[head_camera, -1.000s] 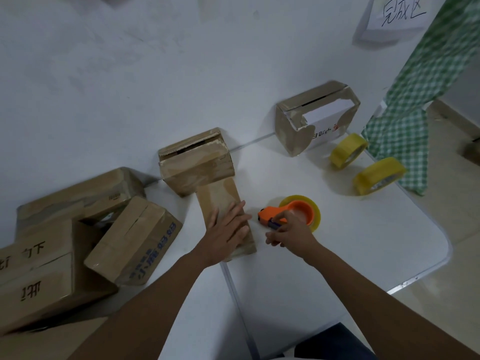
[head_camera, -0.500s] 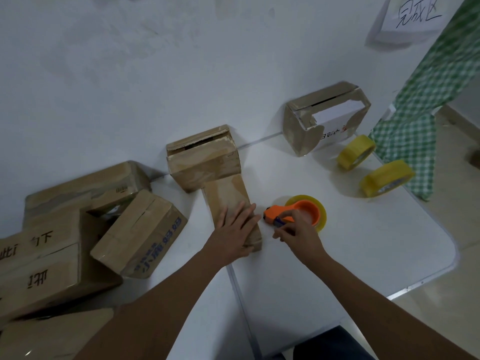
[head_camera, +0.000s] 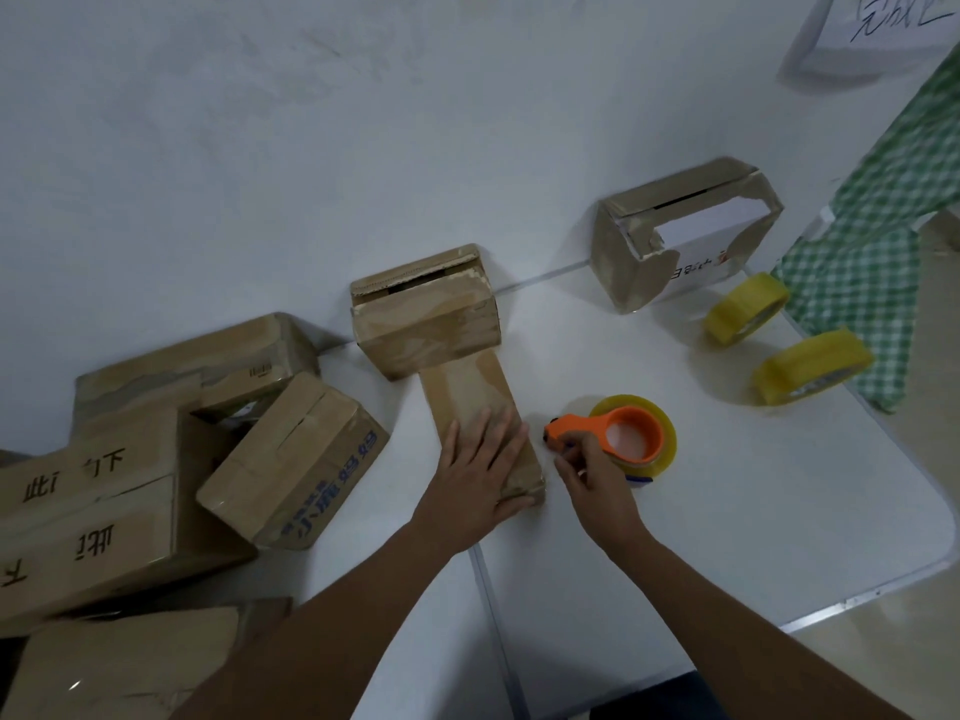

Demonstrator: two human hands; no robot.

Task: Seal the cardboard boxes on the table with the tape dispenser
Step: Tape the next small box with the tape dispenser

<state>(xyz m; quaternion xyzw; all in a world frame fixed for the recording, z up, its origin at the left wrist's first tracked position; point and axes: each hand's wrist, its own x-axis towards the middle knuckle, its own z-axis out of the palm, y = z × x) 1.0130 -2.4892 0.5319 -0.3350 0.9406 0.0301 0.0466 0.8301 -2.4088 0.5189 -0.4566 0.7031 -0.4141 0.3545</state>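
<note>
Narrow box point(head_camera: 475, 413) at frame centre pinned flat under spread left hand point(head_camera: 480, 472), likely steadied for taping. Tape dispenser point(head_camera: 618, 436) beside it pinched at handle by right hand point(head_camera: 597, 485).

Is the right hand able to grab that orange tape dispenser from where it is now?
Probably yes. The right hand is already at the orange tape dispenser, fingers by its handle, with nothing between them. The left hand lies flat on the narrow box, out of the way.
</note>
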